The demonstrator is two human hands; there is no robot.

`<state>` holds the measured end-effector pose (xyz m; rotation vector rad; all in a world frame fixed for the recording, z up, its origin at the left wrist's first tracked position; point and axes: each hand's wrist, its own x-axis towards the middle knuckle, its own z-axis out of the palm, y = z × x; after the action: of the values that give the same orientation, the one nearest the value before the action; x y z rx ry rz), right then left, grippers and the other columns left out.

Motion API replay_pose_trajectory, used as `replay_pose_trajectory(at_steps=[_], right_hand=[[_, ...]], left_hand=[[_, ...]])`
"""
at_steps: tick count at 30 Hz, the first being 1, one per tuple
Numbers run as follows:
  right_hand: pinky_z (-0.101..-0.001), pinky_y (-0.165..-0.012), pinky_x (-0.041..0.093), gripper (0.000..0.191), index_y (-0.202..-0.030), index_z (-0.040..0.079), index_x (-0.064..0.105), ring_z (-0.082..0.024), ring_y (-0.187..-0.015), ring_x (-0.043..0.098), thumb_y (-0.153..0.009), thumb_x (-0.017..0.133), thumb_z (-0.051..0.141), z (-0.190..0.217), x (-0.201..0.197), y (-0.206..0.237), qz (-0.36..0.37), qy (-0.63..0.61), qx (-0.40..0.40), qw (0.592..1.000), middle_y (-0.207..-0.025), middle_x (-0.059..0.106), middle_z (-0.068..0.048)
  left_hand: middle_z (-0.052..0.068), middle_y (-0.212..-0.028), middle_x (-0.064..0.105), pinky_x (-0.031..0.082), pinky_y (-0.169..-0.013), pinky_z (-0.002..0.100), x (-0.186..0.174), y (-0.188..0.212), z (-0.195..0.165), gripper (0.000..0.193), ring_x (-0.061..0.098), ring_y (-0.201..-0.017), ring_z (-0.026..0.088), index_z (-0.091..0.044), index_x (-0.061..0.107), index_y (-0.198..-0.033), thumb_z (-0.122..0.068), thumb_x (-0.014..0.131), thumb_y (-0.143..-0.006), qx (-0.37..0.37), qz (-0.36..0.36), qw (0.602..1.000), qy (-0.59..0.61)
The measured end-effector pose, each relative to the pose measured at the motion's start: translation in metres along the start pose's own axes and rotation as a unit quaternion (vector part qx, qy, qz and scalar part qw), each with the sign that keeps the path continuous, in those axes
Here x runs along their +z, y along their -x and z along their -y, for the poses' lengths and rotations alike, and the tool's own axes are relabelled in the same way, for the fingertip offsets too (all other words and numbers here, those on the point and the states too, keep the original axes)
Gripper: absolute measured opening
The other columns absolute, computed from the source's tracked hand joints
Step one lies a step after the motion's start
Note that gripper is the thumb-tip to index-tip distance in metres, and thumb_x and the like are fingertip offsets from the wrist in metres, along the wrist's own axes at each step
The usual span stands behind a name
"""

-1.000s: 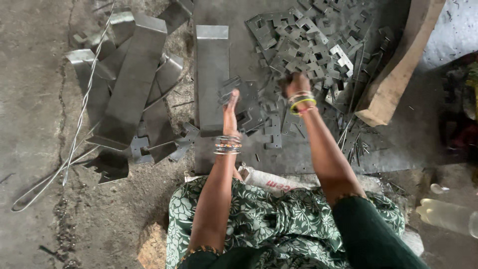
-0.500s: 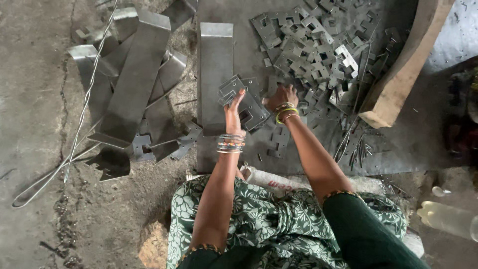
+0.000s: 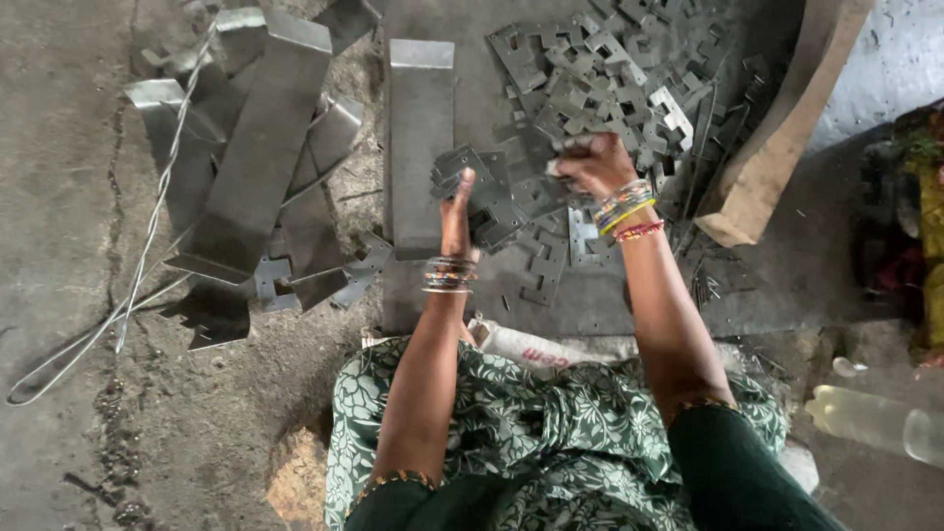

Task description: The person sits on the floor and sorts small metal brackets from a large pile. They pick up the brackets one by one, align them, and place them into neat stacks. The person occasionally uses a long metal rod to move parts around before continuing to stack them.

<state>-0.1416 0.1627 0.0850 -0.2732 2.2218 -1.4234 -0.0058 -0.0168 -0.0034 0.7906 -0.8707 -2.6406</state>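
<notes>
Both hands gathering: left hand (image 3: 458,211) clamps a plate stack (image 3: 484,197); right hand (image 3: 590,162) grips plates beside it; aligning follows.

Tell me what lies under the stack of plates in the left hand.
Under the stack of plates in the left hand: loose cut plates on a dark sheet. Directly beneath is covered.

- The floor (image 3: 59,118) is grey, dusty and cracked, with dirt and small bits on it.
- A dark flat metal sheet (image 3: 590,305) lies on the floor in the middle.
- A thick wooden beam (image 3: 787,128) leans across the top right.
- Behind it is a pale whitish wall (image 3: 885,59).
- A clear plastic bottle (image 3: 875,423) lies on its side at the right.
- A thin wire (image 3: 147,236) runs over the floor at the left.
- The light is soft and dim.
</notes>
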Motion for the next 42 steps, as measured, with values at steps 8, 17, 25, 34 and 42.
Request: replay_pose_trajectory(at_steps=[8,17,25,34,42], right_hand=[[-0.0482,-0.072,0.061,0.049,-0.109,0.001,0.069,-0.036,-0.085,0.072,-0.088,0.074,0.045,-0.074,0.027,0.067,-0.086,0.488,0.097,0.863,-0.1,0.072,-0.021],[-0.0503,-0.089,0.055,0.048,-0.104,0.002,0.07,-0.044,-0.106,0.065,-0.076,0.077,0.039,-0.081,0.041,0.06,-0.171,0.498,0.101,0.844,-0.11,0.068,-0.026],[-0.0443,-0.084,0.061,0.026,-0.095,0.002,0.075,-0.039,-0.093,0.074,-0.076,0.068,0.019,-0.063,0.025,0.041,-0.128,0.518,0.066,0.843,-0.099,0.075,-0.024],[-0.0535,-0.112,0.051,0.026,-0.096,0.008,0.068,-0.034,-0.121,0.072,-0.083,0.059,-0.012,0.019,0.051,0.072,-0.142,0.353,-0.506,0.774,-0.12,0.076,-0.011],[-0.0418,-0.087,0.063,0.03,-0.122,0.013,0.065,-0.028,-0.098,0.076,-0.095,0.072,0.024,-0.032,0.044,0.086,-0.184,0.326,-0.032,0.927,-0.112,0.077,-0.013]], left_hand=[[0.008,-0.129,0.071,0.034,-0.104,0.025,-0.008,-0.003,0.005,0.066,0.063,-0.121,0.016,-0.002,0.069,-0.128,-0.048,0.077,-0.082,0.024,0.039,0.996,-0.077],[0.016,-0.125,0.068,0.058,-0.09,0.04,0.002,0.006,0.002,0.085,0.068,-0.109,0.024,0.004,0.051,-0.138,-0.035,0.089,-0.073,-0.041,-0.003,0.999,0.009],[0.016,-0.115,0.067,0.061,-0.081,0.043,-0.003,-0.001,0.008,0.087,0.072,-0.094,0.028,-0.003,0.043,-0.132,-0.033,0.089,-0.064,-0.055,-0.033,0.998,-0.008],[0.015,-0.11,0.07,0.061,-0.077,0.04,-0.005,-0.001,0.004,0.071,0.071,-0.09,0.026,-0.001,0.066,-0.124,-0.061,0.073,-0.087,-0.066,0.081,0.994,0.022],[0.01,-0.135,0.072,0.043,-0.108,0.03,-0.011,-0.01,0.014,0.068,0.063,-0.126,0.016,0.003,0.068,-0.138,-0.046,0.072,-0.092,0.019,0.091,0.99,-0.106]])
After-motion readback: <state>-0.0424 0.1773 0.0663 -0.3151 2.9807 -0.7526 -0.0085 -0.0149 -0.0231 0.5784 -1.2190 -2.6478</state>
